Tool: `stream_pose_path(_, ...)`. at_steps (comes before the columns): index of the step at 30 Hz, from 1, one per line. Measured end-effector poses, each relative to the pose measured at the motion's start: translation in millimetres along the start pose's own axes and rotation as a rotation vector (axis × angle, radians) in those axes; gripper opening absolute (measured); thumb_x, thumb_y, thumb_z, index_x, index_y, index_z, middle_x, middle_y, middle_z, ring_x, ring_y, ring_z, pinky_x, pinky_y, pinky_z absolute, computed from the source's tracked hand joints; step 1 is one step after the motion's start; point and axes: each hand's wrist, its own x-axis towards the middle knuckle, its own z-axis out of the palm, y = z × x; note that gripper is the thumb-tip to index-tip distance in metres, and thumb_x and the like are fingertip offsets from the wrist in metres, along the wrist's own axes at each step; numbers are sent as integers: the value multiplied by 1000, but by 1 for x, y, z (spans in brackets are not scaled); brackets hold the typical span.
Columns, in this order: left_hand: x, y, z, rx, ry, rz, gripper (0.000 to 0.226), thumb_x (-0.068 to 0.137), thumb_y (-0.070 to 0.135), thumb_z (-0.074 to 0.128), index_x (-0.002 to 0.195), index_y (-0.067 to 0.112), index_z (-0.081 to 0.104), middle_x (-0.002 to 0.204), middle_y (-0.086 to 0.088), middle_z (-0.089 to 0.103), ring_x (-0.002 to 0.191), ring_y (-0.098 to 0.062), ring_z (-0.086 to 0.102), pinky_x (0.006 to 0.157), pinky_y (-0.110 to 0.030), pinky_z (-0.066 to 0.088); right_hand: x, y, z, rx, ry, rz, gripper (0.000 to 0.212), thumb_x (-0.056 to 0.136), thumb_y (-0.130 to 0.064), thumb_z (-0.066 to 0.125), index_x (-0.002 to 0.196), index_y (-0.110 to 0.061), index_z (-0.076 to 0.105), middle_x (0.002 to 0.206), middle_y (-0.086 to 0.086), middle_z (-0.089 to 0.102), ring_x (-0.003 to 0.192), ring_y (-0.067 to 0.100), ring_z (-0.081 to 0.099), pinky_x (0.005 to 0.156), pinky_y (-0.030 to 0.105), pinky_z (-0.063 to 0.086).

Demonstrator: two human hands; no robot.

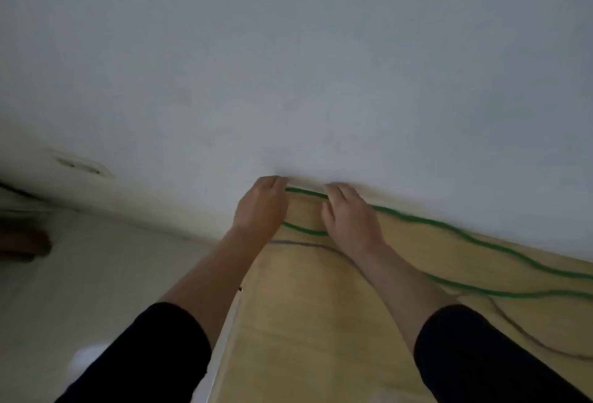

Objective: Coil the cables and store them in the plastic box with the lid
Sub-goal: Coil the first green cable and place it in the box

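**Two hands at a green cable on a wooden table by the wall**

A pale, light-wood table top (321,322) runs up against a plain white wall (288,65) that fills the upper half of the blurred, dim frame. To the left of the table's edge lies a light-coloured floor (80,274), with a white skirting strip along the wall's foot and a dark, indistinct shape at the far left edge. A thin green cable (465,235) lies on the table top, close to the wall: two strands of it cross the gap between the hands, then trail away to the right in long, loose curves toward the frame's edge. A thinner dark cable (519,332) snakes across the wood nearer the camera, passing under the right forearm. The left hand (261,206) and the right hand (348,216), both reaching out of dark sleeves, rest palm-down at the far edge of the table, side by side, each over the green strands. The fingers are bent toward the wall and hidden from view, so whether either hand has closed around the cable cannot be told.
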Motion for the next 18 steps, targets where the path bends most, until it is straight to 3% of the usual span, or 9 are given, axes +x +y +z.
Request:
stream_pose_path(3, 10, -11, 14, -51, -55, 11, 31, 91, 11, 50, 121, 8, 59, 121, -15, 61, 114, -30, 54, 87, -41, 47, 2, 0, 15, -40, 19, -9, 30, 72, -4, 73, 100, -1, 66, 94, 14, 69, 84, 29, 67, 70, 31, 56)
stream_pose_path(8, 14, -20, 21, -105, -1, 134, 24, 86, 13, 50, 102, 5, 66, 96, -19, 67, 91, -38, 62, 68, -47, 54, 0, 8, 32, -31, -23, 33, 41, 66, -1, 77, 105, 1, 66, 99, 17, 69, 92, 33, 66, 84, 40, 53)
stream_pose_path(11, 14, -15, 14, -163, 66, 196, 34, 85, 23, 41, 97, 5, 68, 89, -16, 68, 85, -34, 64, 63, -42, 56, 4, 9, 24, 23, 45, 39, 30, 75, 1, 68, 105, 0, 66, 98, 17, 69, 92, 33, 65, 87, 35, 51)
stream_pose_path(14, 15, -4, 0, -248, 159, 228, 29, 88, 22, 46, 97, 7, 69, 89, -12, 68, 83, -28, 63, 68, -33, 53, 10, 8, 1, 134, 121, 35, 27, 82, 2, 58, 108, 1, 66, 100, 18, 67, 95, 34, 62, 91, 31, 43)
stream_pose_path(18, 23, 27, -28, -428, 284, 287, 19, 88, 16, 57, 102, 8, 69, 93, -7, 70, 85, -14, 62, 77, -19, 49, 15, 7, -50, 225, 176, 57, 35, 91, -17, 43, 117, -5, 63, 106, 13, 64, 101, 26, 60, 91, 28, 46)
